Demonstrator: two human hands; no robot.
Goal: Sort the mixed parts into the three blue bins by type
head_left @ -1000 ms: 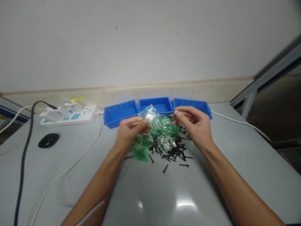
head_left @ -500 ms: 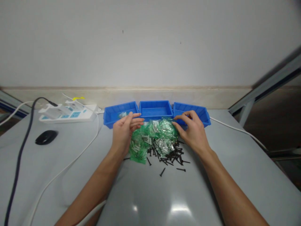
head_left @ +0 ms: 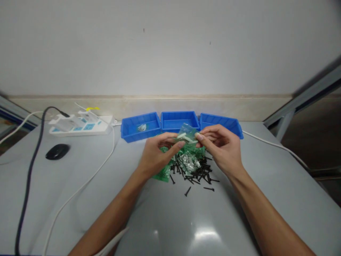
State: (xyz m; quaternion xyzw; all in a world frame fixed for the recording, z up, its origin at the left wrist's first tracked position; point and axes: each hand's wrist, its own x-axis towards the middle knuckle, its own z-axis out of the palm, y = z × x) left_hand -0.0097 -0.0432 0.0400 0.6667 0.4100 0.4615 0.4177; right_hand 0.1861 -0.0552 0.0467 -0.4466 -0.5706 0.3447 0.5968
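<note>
Between my two hands is a small clear plastic bag (head_left: pixel 187 136) with a few white plugs in it, held up over the pile. My left hand (head_left: pixel 160 152) pinches its left side between thumb and fingers. My right hand (head_left: pixel 222 146) grips its right edge the same way. Beneath them lie several green-tinted plastic bags (head_left: pixel 163 174) with small parts inside, partly hidden by my hands. Loose dark screws (head_left: pixel 204 173) are heaped to the right of and in front of these bags. Two screws lie a little apart, nearer to me.
Three blue bins stand along the wall: the left bin (head_left: pixel 128 134) holds a small bag (head_left: pixel 142 127), beside a middle bin (head_left: pixel 179 115) and a right bin (head_left: pixel 236 128). At left are a white power strip (head_left: pixel 103 129), a black mouse (head_left: pixel 57 152) and cables (head_left: pixel 29 177).
My right hand has lifted a small bag from the pile. My left hand has moved right and now grips it too. The camera view has shifted slightly.
</note>
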